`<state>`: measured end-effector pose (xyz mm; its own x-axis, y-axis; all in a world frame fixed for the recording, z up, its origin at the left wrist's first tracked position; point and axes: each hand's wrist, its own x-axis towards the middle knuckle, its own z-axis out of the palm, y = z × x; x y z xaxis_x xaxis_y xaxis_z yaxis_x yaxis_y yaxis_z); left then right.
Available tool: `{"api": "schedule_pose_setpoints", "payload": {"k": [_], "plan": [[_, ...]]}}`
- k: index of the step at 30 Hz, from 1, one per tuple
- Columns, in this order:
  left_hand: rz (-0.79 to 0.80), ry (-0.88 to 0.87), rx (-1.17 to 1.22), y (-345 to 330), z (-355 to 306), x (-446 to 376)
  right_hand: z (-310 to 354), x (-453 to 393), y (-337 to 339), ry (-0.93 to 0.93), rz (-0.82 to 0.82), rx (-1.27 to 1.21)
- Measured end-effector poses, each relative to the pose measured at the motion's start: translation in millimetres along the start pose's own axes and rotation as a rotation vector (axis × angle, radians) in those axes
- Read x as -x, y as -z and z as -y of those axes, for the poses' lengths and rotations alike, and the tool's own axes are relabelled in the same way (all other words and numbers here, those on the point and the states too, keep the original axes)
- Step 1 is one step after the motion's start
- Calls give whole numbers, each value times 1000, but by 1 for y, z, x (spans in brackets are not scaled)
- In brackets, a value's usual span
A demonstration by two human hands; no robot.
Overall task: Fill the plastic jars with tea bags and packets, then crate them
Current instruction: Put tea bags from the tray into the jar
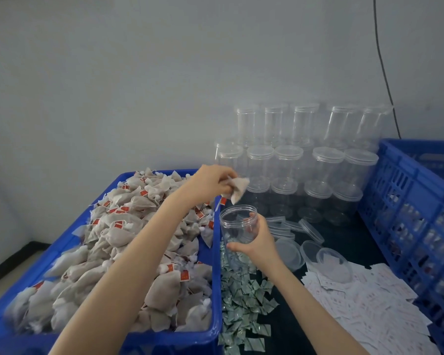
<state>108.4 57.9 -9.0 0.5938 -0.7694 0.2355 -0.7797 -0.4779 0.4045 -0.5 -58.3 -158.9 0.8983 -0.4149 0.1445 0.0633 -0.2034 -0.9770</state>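
Note:
My left hand point(212, 181) pinches a beige tea bag point(237, 189) just above the mouth of a clear plastic jar point(237, 228). My right hand point(258, 239) grips that open jar from its right side and tilts it toward the left. A blue bin point(213, 254) on the left holds a heap of tea bags point(128, 242) with red tags. Small green-white packets point(241, 295) lie spread on the dark table below the jar. White packets point(369, 303) lie at the right.
Stacked lidded empty jars point(303, 160) stand at the back against the wall. Loose clear lids point(295, 233) and a tipped open jar point(333, 265) lie right of my right hand. A blue slatted crate point(408, 201) fills the right edge.

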Motion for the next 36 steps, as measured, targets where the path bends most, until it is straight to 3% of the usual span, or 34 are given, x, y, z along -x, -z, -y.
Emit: {"api": "schedule_pose_setpoints", "payload": {"k": [3, 11, 14, 16, 19, 22, 26, 32, 36], "plan": [[204, -59, -99, -15, -11, 7, 0, 0, 0, 15, 9, 1], [311, -75, -168, -36, -1, 10, -4, 6, 3, 14, 22, -20], [292, -74, -4, -28, 1, 11, -6, 9, 3, 25, 19, -28], [159, -22, 53, -21, 13, 9, -7, 11, 2, 20, 12, -23], [-12, 219, -234, -22, 48, 6, -10, 11, 3, 3, 16, -27], [157, 467, -535, -36, 87, 14, -11, 12, 2, -25, 27, -29], [350, 530, -732, -55, 121, 27, -13, 15, 4, -18, 15, -4], [193, 417, -937, -58, 130, 26, -17, 14, 8, -19, 3, 28], [52, 448, -722, -45, 124, 21, -17, 14, 10, -30, 1, 29]]}}
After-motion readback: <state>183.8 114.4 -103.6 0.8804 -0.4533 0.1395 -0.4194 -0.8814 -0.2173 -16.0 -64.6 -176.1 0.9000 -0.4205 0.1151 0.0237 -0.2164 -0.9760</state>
